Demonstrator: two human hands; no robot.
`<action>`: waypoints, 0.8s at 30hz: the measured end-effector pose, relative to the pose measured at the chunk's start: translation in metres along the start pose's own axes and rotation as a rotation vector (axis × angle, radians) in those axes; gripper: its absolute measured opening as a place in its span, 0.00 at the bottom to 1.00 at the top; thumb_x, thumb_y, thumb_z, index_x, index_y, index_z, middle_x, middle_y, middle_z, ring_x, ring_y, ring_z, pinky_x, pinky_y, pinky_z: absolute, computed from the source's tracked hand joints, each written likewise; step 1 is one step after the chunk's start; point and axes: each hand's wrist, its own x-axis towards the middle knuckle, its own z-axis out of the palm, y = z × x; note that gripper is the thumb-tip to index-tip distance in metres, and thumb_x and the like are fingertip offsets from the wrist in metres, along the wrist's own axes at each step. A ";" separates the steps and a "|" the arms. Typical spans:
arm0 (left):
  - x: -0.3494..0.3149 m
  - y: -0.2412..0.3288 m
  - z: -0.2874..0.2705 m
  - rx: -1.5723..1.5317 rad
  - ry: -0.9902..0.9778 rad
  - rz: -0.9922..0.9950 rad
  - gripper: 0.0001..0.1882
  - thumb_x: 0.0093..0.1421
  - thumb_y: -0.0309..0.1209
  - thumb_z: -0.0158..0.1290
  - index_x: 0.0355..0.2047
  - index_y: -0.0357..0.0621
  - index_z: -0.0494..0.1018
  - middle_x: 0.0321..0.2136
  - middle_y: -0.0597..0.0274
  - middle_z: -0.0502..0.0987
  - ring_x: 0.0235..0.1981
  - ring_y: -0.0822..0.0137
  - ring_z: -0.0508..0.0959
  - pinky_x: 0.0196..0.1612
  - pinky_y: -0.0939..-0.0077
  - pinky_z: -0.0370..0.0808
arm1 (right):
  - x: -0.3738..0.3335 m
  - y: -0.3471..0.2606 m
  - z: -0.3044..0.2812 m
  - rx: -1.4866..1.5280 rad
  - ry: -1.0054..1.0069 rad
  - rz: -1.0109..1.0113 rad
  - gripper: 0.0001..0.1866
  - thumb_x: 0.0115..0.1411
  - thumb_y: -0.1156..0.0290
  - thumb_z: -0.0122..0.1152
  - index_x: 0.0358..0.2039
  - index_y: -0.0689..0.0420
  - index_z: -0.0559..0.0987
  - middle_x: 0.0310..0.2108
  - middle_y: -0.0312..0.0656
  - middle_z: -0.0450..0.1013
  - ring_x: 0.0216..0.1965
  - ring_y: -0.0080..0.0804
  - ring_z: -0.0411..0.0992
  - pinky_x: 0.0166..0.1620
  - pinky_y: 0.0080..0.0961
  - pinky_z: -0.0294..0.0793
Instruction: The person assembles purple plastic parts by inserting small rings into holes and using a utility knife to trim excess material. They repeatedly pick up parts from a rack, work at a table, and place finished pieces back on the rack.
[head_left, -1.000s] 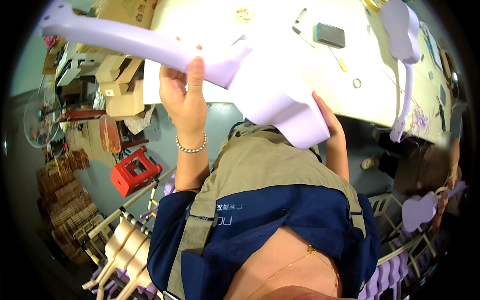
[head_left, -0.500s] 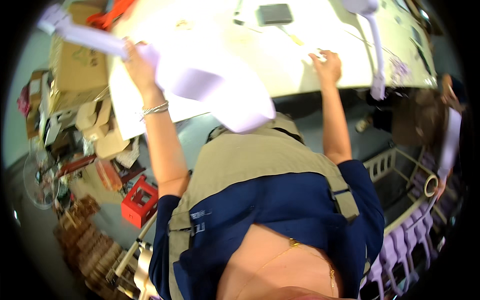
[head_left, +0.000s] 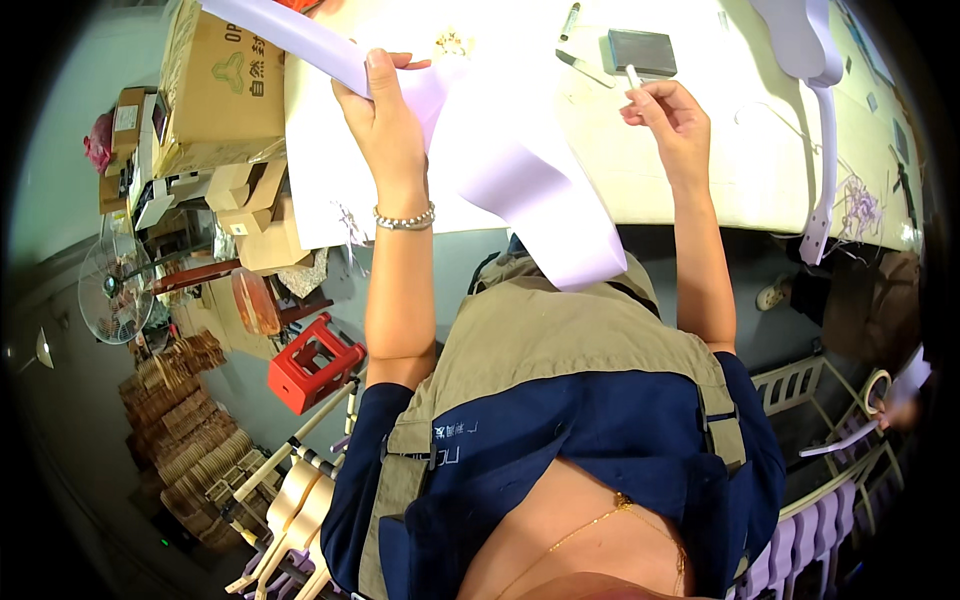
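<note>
My left hand (head_left: 388, 125) is closed around the neck of a lavender guitar-shaped piece (head_left: 540, 190), near where the neck meets the body. The neck runs to the upper left out of view, while the curved body hangs over the table's near edge, close to my apron. In my right hand (head_left: 672, 118) a short white stick (head_left: 632, 76) is pinched between thumb and fingers; its exact kind I cannot make out. That hand is over the table just in front of a dark grey block (head_left: 642, 52). A flat, knife-like tool (head_left: 585, 69) lies beside the block.
A dark marker (head_left: 570, 21) lies on the pale table (head_left: 720, 195). Another lavender guitar-shaped piece (head_left: 805, 45) rests at the right. Cartons (head_left: 215, 100), a fan (head_left: 116, 285) and a red stool (head_left: 312, 362) stand left. At right, a person's hand (head_left: 895, 413) is near a rack.
The lavender piece has swung, its neck tipping farther up out of view. My right hand has lifted its white stick toward the dark block. The whole view has shifted.
</note>
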 end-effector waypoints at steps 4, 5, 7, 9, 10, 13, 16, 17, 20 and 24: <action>-0.011 0.008 0.016 -0.039 0.014 0.241 0.29 0.61 0.31 0.43 0.58 0.37 0.44 0.45 0.51 0.64 0.42 0.64 0.72 0.43 0.74 0.68 | 0.000 -0.034 0.026 0.064 -0.164 -0.138 0.05 0.53 0.74 0.58 0.29 0.62 0.74 0.25 0.37 0.71 0.25 0.21 0.71 0.31 0.14 0.72; -0.013 0.009 0.020 -0.024 0.017 0.313 0.30 0.61 0.30 0.42 0.59 0.39 0.41 0.48 0.47 0.61 0.42 0.61 0.72 0.44 0.73 0.69 | -0.001 -0.040 0.030 0.073 -0.201 -0.171 0.05 0.53 0.74 0.59 0.29 0.62 0.74 0.24 0.36 0.71 0.25 0.20 0.71 0.31 0.14 0.71; -0.020 0.016 0.023 0.082 -0.015 0.459 0.33 0.62 0.28 0.40 0.61 0.46 0.34 0.54 0.37 0.54 0.42 0.55 0.73 0.44 0.67 0.71 | -0.002 -0.049 0.035 0.073 -0.242 -0.218 0.06 0.53 0.75 0.59 0.29 0.63 0.74 0.25 0.37 0.71 0.25 0.20 0.71 0.31 0.14 0.71; -0.026 0.022 0.022 0.192 -0.062 0.444 0.31 0.62 0.27 0.40 0.61 0.46 0.37 0.55 0.39 0.53 0.43 0.56 0.73 0.45 0.67 0.71 | -0.003 -0.055 0.036 0.063 -0.281 -0.261 0.06 0.52 0.75 0.59 0.30 0.64 0.74 0.28 0.38 0.71 0.28 0.21 0.70 0.32 0.14 0.70; -0.028 0.024 0.022 0.247 -0.089 0.436 0.31 0.62 0.27 0.39 0.61 0.46 0.38 0.56 0.39 0.52 0.43 0.56 0.73 0.46 0.67 0.71 | -0.004 -0.056 0.036 0.060 -0.288 -0.281 0.06 0.52 0.76 0.59 0.30 0.64 0.74 0.29 0.39 0.71 0.29 0.21 0.70 0.32 0.14 0.70; -0.029 0.025 0.016 0.417 -0.156 0.501 0.26 0.62 0.26 0.40 0.60 0.44 0.48 0.56 0.42 0.53 0.44 0.58 0.73 0.46 0.68 0.71 | -0.006 -0.058 0.035 0.044 -0.307 -0.338 0.05 0.52 0.76 0.59 0.29 0.63 0.75 0.30 0.39 0.71 0.30 0.21 0.70 0.32 0.14 0.70; -0.039 0.028 0.020 0.213 -0.107 0.401 0.18 0.61 0.25 0.42 0.52 0.46 0.64 0.52 0.48 0.55 0.43 0.62 0.72 0.43 0.77 0.69 | -0.009 -0.057 0.036 0.020 -0.324 -0.387 0.05 0.52 0.76 0.59 0.29 0.63 0.75 0.31 0.40 0.71 0.30 0.22 0.69 0.32 0.14 0.70; -0.041 0.029 0.019 0.222 -0.129 0.377 0.17 0.60 0.26 0.45 0.50 0.47 0.67 0.52 0.48 0.54 0.44 0.63 0.71 0.43 0.77 0.69 | -0.011 -0.058 0.036 0.008 -0.327 -0.396 0.05 0.52 0.76 0.60 0.29 0.63 0.75 0.31 0.40 0.71 0.30 0.22 0.69 0.31 0.14 0.70; -0.047 0.034 0.015 0.249 -0.205 0.325 0.14 0.55 0.30 0.53 0.42 0.49 0.74 0.52 0.50 0.55 0.44 0.65 0.69 0.42 0.77 0.69 | -0.014 -0.063 0.038 -0.064 -0.345 -0.439 0.05 0.51 0.76 0.60 0.30 0.62 0.76 0.30 0.40 0.72 0.30 0.23 0.69 0.31 0.15 0.70; -0.052 0.047 0.016 0.259 -0.273 0.303 0.17 0.42 0.37 0.63 0.35 0.52 0.79 0.49 0.55 0.60 0.40 0.71 0.66 0.41 0.77 0.68 | -0.017 -0.079 0.044 -0.233 -0.356 -0.563 0.07 0.48 0.79 0.61 0.30 0.61 0.76 0.29 0.39 0.72 0.29 0.25 0.70 0.30 0.17 0.70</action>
